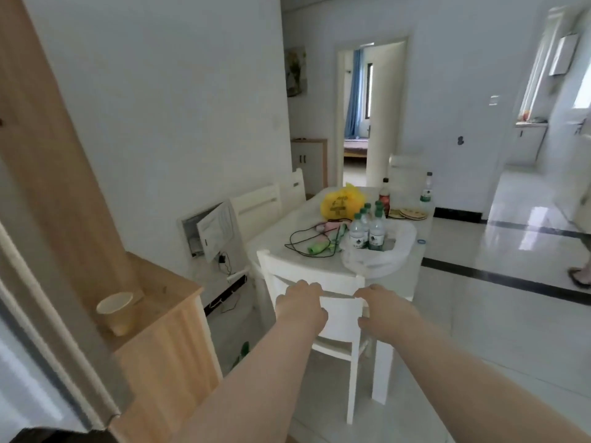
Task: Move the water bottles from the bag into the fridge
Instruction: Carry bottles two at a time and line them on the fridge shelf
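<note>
Left hand (300, 305), right hand (380, 310) empty, fingers loosely curled. Approach step; next, reach water bottles (367, 233) in bag (377, 266), 12 o'clock.

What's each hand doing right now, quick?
Left hand: open, fingers loosely curled, holding nothing.
Right hand: open, fingers loosely curled, holding nothing.
Both are by the chair back; contact cannot be told.

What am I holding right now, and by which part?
Nothing: the left hand and the right hand reach forward empty, fingers loosely curled. The water bottles stand in the bag on the table.
</note>
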